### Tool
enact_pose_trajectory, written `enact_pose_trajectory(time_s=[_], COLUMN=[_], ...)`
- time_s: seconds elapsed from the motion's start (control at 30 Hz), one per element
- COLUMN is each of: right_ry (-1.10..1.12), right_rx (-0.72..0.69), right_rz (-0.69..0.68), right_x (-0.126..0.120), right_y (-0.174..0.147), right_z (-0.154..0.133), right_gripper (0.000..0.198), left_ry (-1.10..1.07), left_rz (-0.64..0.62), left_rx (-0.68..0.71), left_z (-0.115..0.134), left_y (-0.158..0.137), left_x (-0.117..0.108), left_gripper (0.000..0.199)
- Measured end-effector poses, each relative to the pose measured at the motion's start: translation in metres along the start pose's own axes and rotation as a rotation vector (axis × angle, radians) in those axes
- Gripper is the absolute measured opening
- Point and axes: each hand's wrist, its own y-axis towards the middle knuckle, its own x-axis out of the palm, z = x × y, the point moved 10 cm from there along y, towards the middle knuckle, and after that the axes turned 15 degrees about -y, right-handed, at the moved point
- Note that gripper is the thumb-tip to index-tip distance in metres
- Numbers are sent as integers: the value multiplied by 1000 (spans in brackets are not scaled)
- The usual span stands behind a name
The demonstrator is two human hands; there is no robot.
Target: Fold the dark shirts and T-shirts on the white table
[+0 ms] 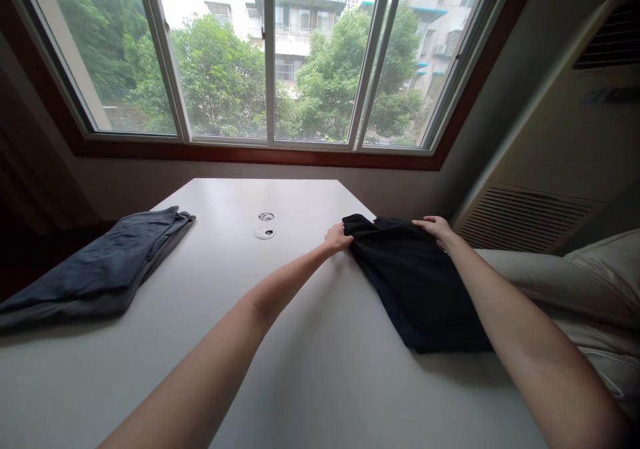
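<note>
Black folded pants (425, 282) lie at the right side of the white table, with dark navy cloth showing along their left edge. My left hand (339, 237) is closed on their far left corner, thumb on top of the cloth. At the far right corner, the fingers of my right hand (436, 227) pinch the upper edge. My right forearm hides part of the right side of the cloth. On the table's left lies a folded pile of blue-grey pants (110, 255), with a darker grey layer beneath; neither hand touches it.
The white table (300, 382) narrows toward the window (270, 69). Two round cable holes (265, 233) are set in its top. A large air conditioner (540, 195) stands at the right, and pale fabric (595, 282) lies beside the table there.
</note>
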Motion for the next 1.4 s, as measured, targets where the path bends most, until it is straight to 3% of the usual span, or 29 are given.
enact_pose_trajectory(time_s=[0.17,0.27,0.37,0.5,0.67,0.77,0.93,1.07,1.17,1.23,1.3,1.4], right_ry=[-220,-396,-598,-789,-926,-943,-908,-711,-630,-624,-626,-596], right_rx=[-187,-346,-479,-560,-520,-495,-467,-407,-331,-331,-404,-521], right_rz=[-71,-47,18,-38,-84,-45,107,296,199,74,-79,-322], right_x=[12,18,24,49,77,81,63,37,37,39,38,23], right_y=[3,0,-7,-16,-25,-29,-34,-38,-36,-38,-48,-79], right_z=[-10,-27,-50,-75,-79,-77,-82,-91,-89,-86,-80,-54], right_gripper=[40,44,43,41,44,31,22,21,24,34,36,34], left_ry=[74,159,264,350,418,417,426,397,361,376,408,418], left_rz=[26,40,8,-70,-197,-221,-214,-139,-82,-127,-227,-394], left_rx=[28,71,140,212,144,119,163,220,197,201,294,563], left_z=[1,6,16,30,23,15,18,32,39,45,60,93], left_y=[-2,-3,-1,6,17,17,8,3,-4,-19,-46,-109], left_x=[-4,-2,6,19,33,34,30,24,20,27,43,71], left_gripper=[57,62,64,58,48,44,34,52,68,63,49,38])
